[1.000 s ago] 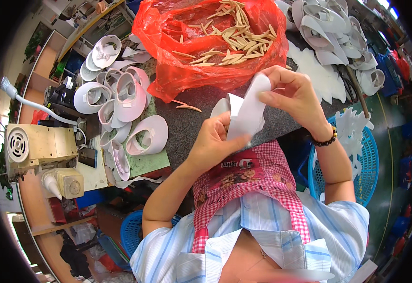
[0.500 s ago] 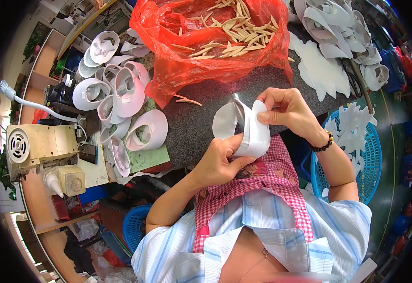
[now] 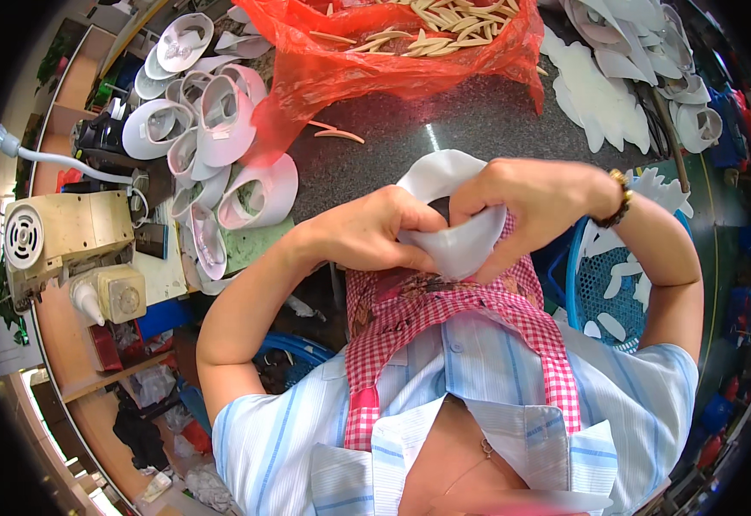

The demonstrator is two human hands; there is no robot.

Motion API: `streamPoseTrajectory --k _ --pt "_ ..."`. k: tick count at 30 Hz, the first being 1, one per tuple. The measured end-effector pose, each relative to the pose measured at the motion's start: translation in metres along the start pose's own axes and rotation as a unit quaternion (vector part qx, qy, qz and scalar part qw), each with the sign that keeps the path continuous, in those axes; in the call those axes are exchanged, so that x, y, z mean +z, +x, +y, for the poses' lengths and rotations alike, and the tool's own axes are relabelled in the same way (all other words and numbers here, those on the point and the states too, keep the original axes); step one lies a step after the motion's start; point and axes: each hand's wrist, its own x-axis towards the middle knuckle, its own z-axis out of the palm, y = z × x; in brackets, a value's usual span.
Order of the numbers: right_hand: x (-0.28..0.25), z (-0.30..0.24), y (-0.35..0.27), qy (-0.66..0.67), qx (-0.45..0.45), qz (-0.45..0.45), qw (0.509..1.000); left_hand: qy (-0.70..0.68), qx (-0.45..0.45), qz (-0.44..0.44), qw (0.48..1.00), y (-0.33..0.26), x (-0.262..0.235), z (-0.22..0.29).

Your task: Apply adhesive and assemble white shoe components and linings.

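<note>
In front of my apron I hold a white shoe upper (image 3: 465, 248), a soft piece bent into a loop, with a wide pale flap rising on its far side. My left hand (image 3: 373, 229) grips its left edge, thumb below and fingers reaching into the opening. On the other side my right hand (image 3: 537, 205) pinches the right edge, its fingers curled over the rim. Parts of the piece are hidden behind my fingers. Similar white looped uppers (image 3: 259, 191) are heaped on the bench at the left.
A red plastic bag (image 3: 410, 76) with many beige curved strips (image 3: 457, 30) lies across the dark bench (image 3: 384, 129). Loose strips (image 3: 339, 135) rest beside it. White cut sheets (image 3: 594, 95) lie at the right, above a blue basket (image 3: 575, 284). A beige machine (image 3: 70, 236) stands at the left.
Both hands have turned inward over the upper, elbows spread wider. The upper has tilted, and its near edge now faces me. The view has shifted, so the bag sits higher.
</note>
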Motion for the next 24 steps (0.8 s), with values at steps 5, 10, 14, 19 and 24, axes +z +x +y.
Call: streamPoseTrajectory --k 5,10,14,19,24 --pt "0.017 0.011 -0.003 0.073 0.110 0.059 0.990 -0.008 -0.076 0.003 0.997 -0.003 0.003 0.005" --pt "0.019 0.008 -0.004 0.087 0.169 0.085 0.978 -0.081 -0.108 0.057 0.989 -0.001 0.011 0.000" --pt "0.025 0.004 -0.001 0.056 0.216 0.121 0.967 -0.132 -0.153 0.089 0.975 0.004 0.021 -0.004" --pt "0.015 0.004 0.002 0.047 0.218 0.124 0.967 -0.200 -0.186 0.114 0.955 0.010 0.012 0.001" --pt "0.012 0.008 -0.010 0.160 0.065 0.032 0.984 -0.220 -0.008 -0.010 0.975 0.004 0.013 -0.006"
